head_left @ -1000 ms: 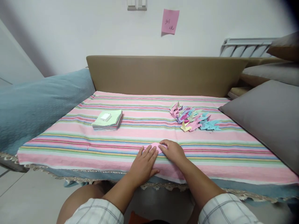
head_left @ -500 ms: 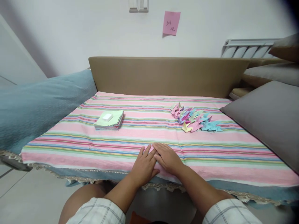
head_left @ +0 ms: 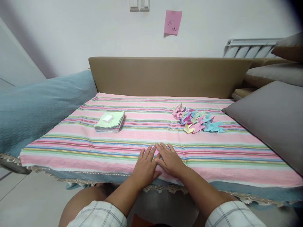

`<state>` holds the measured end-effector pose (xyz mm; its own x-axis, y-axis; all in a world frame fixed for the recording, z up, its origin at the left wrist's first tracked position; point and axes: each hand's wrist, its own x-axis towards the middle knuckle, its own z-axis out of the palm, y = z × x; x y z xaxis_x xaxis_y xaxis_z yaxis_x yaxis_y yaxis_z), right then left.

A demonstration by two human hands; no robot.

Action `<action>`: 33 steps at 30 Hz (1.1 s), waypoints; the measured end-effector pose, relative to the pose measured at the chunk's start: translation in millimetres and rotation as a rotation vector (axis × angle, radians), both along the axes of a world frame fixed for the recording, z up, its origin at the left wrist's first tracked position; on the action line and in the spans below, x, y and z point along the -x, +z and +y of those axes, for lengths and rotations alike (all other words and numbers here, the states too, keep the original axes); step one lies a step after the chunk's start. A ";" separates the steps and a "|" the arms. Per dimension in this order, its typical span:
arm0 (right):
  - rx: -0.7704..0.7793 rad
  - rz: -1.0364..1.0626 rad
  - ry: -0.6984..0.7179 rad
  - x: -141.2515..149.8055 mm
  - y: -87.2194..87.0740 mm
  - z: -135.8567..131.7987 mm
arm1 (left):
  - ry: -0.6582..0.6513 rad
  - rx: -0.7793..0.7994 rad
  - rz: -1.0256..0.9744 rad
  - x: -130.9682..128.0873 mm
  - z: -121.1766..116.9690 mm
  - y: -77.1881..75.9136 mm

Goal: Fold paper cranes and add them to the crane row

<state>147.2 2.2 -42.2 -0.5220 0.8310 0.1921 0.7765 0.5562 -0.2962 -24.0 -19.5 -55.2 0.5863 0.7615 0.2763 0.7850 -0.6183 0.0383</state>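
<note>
While our left hand [head_left: 144, 169] and right hand [head_left: 171, 161] lie flat, gripping nothing, we partly cover a small pink paper piece [head_left: 156, 152].

Lit softly and fairly brightly across the plain white wall [head_left: 205, 28]; darkened to a blurred black at the upper right corner. Shadowed faintly beneath the pink rectangular paper note [head_left: 173, 22]. Stretched wide toward the side edges.

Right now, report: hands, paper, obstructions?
Left hand, right hand flat over small pink paper. Hands hide most of it. Multicoloured folded-paper birds beyond, out of the way.
</note>
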 end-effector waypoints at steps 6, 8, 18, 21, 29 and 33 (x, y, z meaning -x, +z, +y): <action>0.012 -0.076 -0.018 -2.5 -1.6 -1.6 | 0.062 0.030 0.028 -1.6 -2.7 3.6; 0.015 -0.090 -0.023 -4.6 -2.2 -2.4 | 0.078 0.041 0.014 -1.4 -2.9 4.3; -0.085 -0.021 -0.042 -21.7 -3.6 -1.7 | 0.053 0.125 -0.129 1.6 -1.5 10.1; -0.215 0.063 -0.070 -22.3 -1.5 -2.2 | 0.058 0.152 -0.150 2.1 0.5 15.5; -0.238 0.116 -0.063 -19.4 7.9 -0.3 | 0.129 0.133 -0.281 -0.9 13.5 24.6; -0.217 0.119 -0.042 -19.5 7.8 1.5 | 0.159 0.130 -0.338 -5.0 18.6 26.3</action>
<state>166.7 3.7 -34.4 -0.4512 0.7837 0.4269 0.7667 0.5852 -0.2640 -19.0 -0.9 -28.9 0.3504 0.8771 0.3285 0.8004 -0.4626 0.3813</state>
